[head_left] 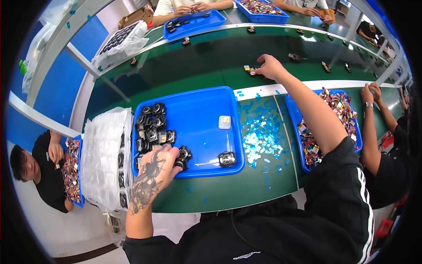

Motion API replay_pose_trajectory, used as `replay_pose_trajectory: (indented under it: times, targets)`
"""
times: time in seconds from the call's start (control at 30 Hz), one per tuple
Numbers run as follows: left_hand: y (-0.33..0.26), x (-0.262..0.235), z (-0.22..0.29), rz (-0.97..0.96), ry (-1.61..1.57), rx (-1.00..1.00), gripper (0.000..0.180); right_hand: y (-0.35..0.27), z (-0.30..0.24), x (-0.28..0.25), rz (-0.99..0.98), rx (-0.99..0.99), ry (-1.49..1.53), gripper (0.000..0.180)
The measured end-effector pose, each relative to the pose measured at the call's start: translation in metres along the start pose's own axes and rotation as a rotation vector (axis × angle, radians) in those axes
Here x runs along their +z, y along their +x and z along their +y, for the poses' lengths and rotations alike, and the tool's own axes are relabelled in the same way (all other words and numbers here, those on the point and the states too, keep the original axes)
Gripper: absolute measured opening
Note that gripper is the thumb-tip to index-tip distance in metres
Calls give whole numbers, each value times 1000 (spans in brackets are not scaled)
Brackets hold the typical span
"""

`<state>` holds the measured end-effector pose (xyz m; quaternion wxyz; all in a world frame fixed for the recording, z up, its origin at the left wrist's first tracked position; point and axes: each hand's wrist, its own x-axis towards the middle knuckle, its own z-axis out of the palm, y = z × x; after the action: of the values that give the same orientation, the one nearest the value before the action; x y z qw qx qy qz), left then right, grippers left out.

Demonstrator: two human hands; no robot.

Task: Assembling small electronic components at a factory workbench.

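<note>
My left hand [157, 168] is over the near left part of a blue tray [198, 127], its fingers closed on a black camera-like housing [181, 162]. Close beside it, a cluster of similar black housings [151, 123] with round lens openings fills the tray's left side. One more black housing [227, 159] sits apart at the tray's near right, and a small clear plastic piece [224, 122] lies farther up. Stretched out over the green conveyor belt, my right hand [269, 69] pinches a small circuit part [250, 70] with a pale yellow and white face.
Blue and white film scraps [262, 138] litter the table right of the tray. Beyond them stands a blue bin [357, 143] of small wired parts. White blister trays [105, 158] are stacked at the left. Small parts [325, 67] dot the belt; other people work around it.
</note>
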<state>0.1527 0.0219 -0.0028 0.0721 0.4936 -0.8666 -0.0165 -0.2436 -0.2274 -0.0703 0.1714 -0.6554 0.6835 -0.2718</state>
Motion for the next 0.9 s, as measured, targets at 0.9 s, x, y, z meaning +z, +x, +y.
replay_pose_trajectory:
  times: [0.9]
  targets:
    - [112,22,104,-359,-1369,-24,38,-238,-76,-74,-111,-428,285,24]
